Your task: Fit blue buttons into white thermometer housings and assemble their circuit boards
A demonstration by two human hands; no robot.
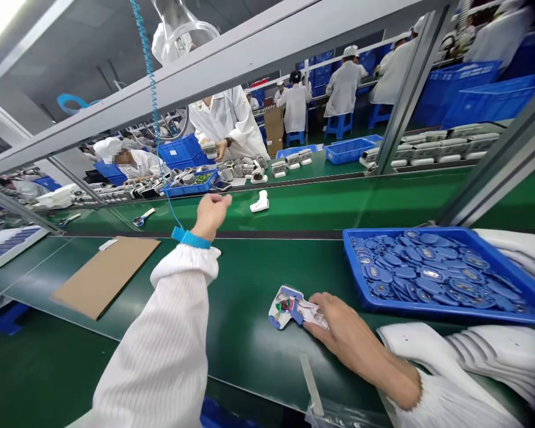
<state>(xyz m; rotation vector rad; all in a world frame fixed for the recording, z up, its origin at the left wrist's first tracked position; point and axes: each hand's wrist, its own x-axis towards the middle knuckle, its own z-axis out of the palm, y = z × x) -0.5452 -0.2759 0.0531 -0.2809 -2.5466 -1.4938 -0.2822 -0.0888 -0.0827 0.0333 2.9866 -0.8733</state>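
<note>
My left hand (211, 215) is stretched out over the green conveyor belt, fingers loosely curled with nothing visible in them, a blue wrist strap (191, 239) with a coiled cord on the wrist. A white handle-shaped device (260, 203) lies on the belt just to its right. My right hand (339, 327) rests on the near table, its fingers holding a half-open white and blue device shell (288, 307) with wiring inside.
A blue tray (437, 268) of several blue parts sits at the right, with stacked white shells (494, 356) beside it. A cardboard sheet (107, 274) lies at the left. Workers in white coats (227, 122) stand across the belt, among blue bins (348, 150).
</note>
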